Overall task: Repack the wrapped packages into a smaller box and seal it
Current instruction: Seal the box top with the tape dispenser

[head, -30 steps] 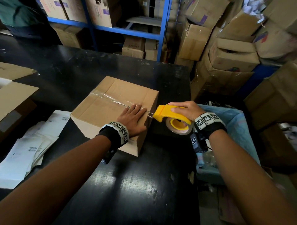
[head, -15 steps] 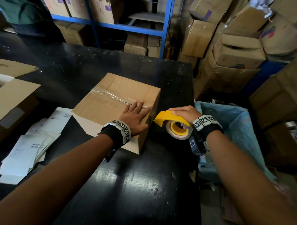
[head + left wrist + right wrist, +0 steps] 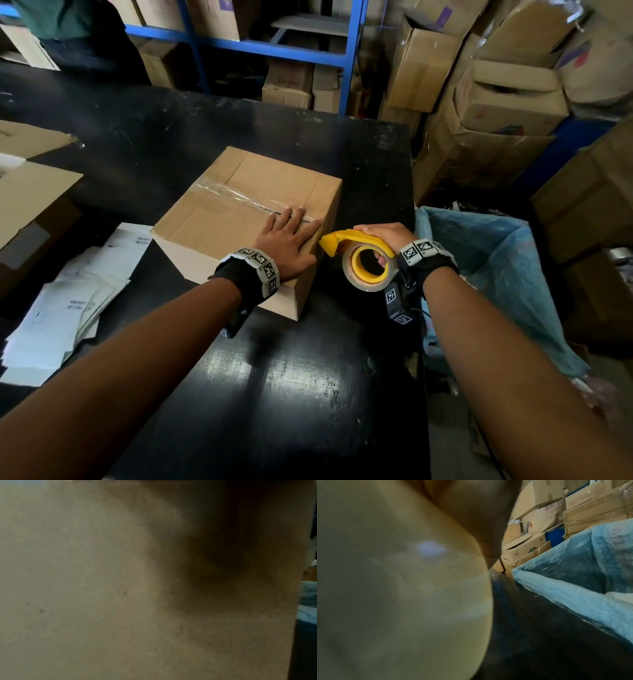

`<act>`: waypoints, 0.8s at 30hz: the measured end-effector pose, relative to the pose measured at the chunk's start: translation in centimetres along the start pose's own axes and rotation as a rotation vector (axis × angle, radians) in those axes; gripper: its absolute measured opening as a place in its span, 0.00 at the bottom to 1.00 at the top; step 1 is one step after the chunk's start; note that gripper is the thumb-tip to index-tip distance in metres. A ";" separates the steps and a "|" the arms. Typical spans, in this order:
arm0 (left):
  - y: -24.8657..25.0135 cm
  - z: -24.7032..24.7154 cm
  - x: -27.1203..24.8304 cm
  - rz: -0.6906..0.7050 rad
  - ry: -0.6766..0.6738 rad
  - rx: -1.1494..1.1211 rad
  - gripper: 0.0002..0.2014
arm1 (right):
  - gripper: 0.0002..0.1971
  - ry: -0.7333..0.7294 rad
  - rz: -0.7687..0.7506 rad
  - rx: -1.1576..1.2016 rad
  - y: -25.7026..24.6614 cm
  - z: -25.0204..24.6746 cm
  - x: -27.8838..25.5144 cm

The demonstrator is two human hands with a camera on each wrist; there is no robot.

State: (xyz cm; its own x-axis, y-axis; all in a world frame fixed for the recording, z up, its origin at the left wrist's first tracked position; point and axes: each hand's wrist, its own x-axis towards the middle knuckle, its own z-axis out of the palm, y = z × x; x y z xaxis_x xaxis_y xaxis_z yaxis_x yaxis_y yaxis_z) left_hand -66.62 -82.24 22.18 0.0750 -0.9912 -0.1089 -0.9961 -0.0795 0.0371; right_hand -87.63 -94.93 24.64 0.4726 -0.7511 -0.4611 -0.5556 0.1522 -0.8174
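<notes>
Box [image 3: 246,219]: brown carton, flaps down, on the black table [image 3: 291,394]; clear tape [image 3: 239,197] runs along the top seam toward the right edge.

Left hand [image 3: 291,240]: fingers straight, flat on the box top at the tape's near end, pressing.

Right hand [image 3: 383,236]: wrapped over a yellow tape gun [image 3: 356,253], held just beside the box's right face, nose close to the top edge.

Bin [image 3: 496,260]: blue-lined, right of the table. Papers [image 3: 68,301]: loose pile, left of the box.

Risks, as judged: the tape may not be cut cleanly or may fail to lap down the side face, leaving the seam end loose; a hard pull could peel the laid strip if the left hand lifts; wrinkles already show mid-strip and may weaken the bond.

Not determinable: whether tape joins gun and box; the packages, presumably inside; left wrist view is filled by blurred cardboard; right wrist view is mostly blocked by the roll.
</notes>
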 end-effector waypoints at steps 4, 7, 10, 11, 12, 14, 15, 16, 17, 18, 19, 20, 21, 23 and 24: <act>0.1 -0.1 0.0 0.004 -0.017 0.008 0.40 | 0.13 0.044 -0.003 -0.011 0.0 0.2 -0.3; 0.0 -0.3 -0.1 0.003 -0.020 0.007 0.40 | 0.17 0.028 -0.023 -0.245 1.6 0.8 -0.2; 0.0 -0.3 0.0 0.005 -0.034 0.002 0.40 | 0.28 -0.063 0.002 -0.558 5.3 1.5 -0.9; 0.0 -0.4 0.1 0.004 -0.029 0.002 0.40 | 0.30 -0.063 0.030 -0.509 6.2 1.4 -0.8; -0.1 -0.4 0.1 0.003 -0.031 -0.011 0.40 | 0.27 0.007 0.035 -0.409 6.9 1.2 -0.8; 0.0 -0.5 -0.2 0.017 -0.040 -0.028 0.40 | 0.14 0.147 0.075 -0.201 7.7 0.8 -1.2; 0.2 -0.6 -0.2 0.025 -0.031 -0.021 0.40 | 0.12 0.193 0.073 -0.159 7.7 0.5 -0.9; 0.4 -0.7 -0.2 0.038 -0.024 -0.008 0.39 | 0.11 0.219 0.042 -0.145 7.7 0.3 -0.6; 0.7 -1.0 -0.1 0.053 -0.030 0.010 0.37 | 0.12 0.236 0.016 -0.172 7.5 0.1 -0.4; 0.9 -1.4 0.1 0.061 -0.053 0.032 0.35 | 0.14 0.245 -0.007 -0.207 7.2 -0.1 -0.3; 1.3 -1.7 0.4 0.057 -0.088 0.055 0.34 | 0.17 0.255 -0.007 -0.266 6.9 0.0 0.0; 1.7 -2.0 0.7 0.043 -0.124 0.073 0.32 | 0.20 0.263 0.000 -0.323 6.8 0.2 0.2; 2.0 -2.1 0.9 0.026 -0.154 0.087 0.32 | 0.23 0.267 0.020 -0.366 6.6 0.5 0.1; 2.5 -2.2 1.2 0.001 -0.180 0.117 0.33 | 0.29 0.260 0.042 -0.419 6.4 1.6 -0.1; 2.7 -2.1 1.2 -0.006 -0.183 0.132 0.33 | 0.31 0.241 0.053 -0.457 6.4 2.2 -0.3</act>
State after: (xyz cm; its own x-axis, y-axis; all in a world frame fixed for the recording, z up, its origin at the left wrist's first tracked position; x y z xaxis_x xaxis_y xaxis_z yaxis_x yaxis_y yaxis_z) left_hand -69.09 -83.88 24.26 0.0832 -0.9541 -0.2878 -0.9939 -0.0585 -0.0933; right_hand -89.77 -92.33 18.80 0.2945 -0.8848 -0.3611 -0.8422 -0.0617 -0.5356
